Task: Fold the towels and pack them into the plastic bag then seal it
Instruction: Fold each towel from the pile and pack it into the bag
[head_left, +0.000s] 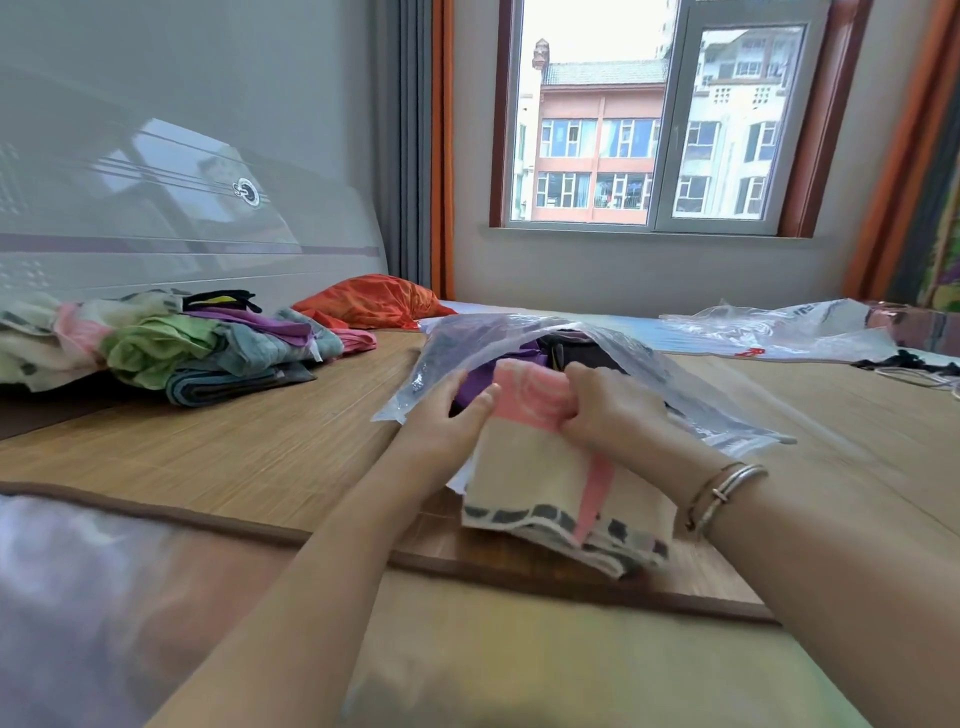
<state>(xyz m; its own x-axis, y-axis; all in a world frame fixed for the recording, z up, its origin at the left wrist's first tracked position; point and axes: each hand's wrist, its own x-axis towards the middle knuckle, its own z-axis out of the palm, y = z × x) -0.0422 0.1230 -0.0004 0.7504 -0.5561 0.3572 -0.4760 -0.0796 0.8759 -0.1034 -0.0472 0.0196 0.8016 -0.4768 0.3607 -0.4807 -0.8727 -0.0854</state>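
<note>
A clear plastic bag (524, 332) lies open on the bamboo mat (249, 441), with purple and dark towels inside it. A folded cream towel with pink bands and a grey-checked border (540, 488) lies half in the bag's mouth. My right hand (608, 410) grips the towel's pink far end. My left hand (441, 415) lies flat against the towel's left side at the bag's opening, fingers straight. A pile of unfolded towels (156, 343) in green, pink, purple and grey sits at the left.
An orange pillow (374, 301) lies at the head of the bed by the white headboard. A second crumpled plastic bag (779, 332) lies at the far right, with dark cords beside it. A window is straight ahead.
</note>
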